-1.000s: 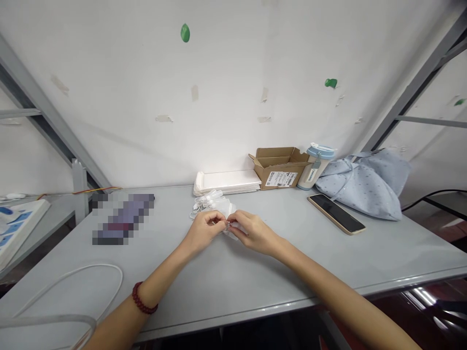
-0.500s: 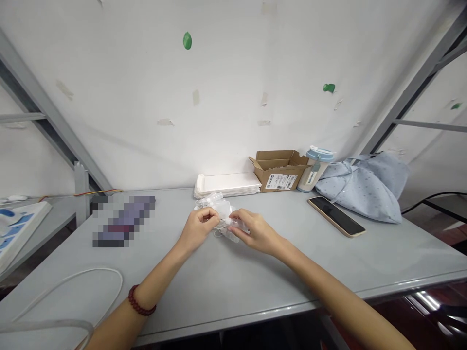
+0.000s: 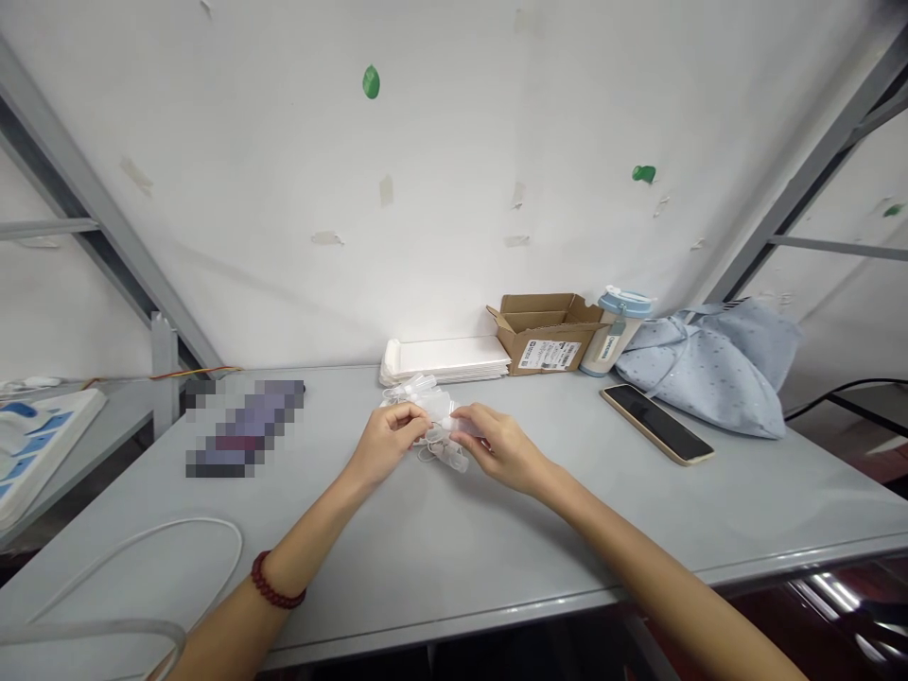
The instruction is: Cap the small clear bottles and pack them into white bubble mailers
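The right hand (image 3: 507,449) grasped a small, clear plastic piece (image 3: 455,424) between thumb and fingers. Just to its left, the left hand (image 3: 387,440) was pinched closed at thumb and forefinger; whether a thin cord lay in that pinch could not be told. The loose pile of clear plastic pieces with thin white cords (image 3: 418,388) lay just beyond and between both hands. Farther beyond them was a flat white stack (image 3: 446,357), with an open brown cardboard box (image 3: 535,338) beyond the right hand.
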{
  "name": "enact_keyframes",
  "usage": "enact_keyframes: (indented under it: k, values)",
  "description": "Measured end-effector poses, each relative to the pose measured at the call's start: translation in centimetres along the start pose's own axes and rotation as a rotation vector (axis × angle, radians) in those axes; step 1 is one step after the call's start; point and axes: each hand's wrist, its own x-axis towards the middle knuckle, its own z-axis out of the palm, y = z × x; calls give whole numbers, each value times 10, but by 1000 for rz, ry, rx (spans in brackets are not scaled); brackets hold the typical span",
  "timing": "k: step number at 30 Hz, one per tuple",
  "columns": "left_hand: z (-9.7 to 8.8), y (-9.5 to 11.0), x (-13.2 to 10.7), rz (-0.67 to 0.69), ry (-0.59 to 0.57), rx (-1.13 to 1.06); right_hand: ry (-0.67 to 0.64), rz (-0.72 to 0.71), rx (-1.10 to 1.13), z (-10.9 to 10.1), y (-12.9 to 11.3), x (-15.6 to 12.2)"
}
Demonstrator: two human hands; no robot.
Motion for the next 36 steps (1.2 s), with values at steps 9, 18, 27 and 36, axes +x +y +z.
enact_keyframes:
  k: [9, 18, 27, 36]
  values:
    - [-4, -1, 1, 24, -76, -11, 38, -1, -22, -7, -1, 2]
    - [-7, -2, 2, 50, -72, 12, 41, 14, -22, -11, -2, 3]
    - [-6, -1, 2, 50, -60, 27, 42, 23, -8, -9, -2, 2]
    - [-6, -2, 2, 45, -61, 34, 48, 8, -13, -8, -3, 2]
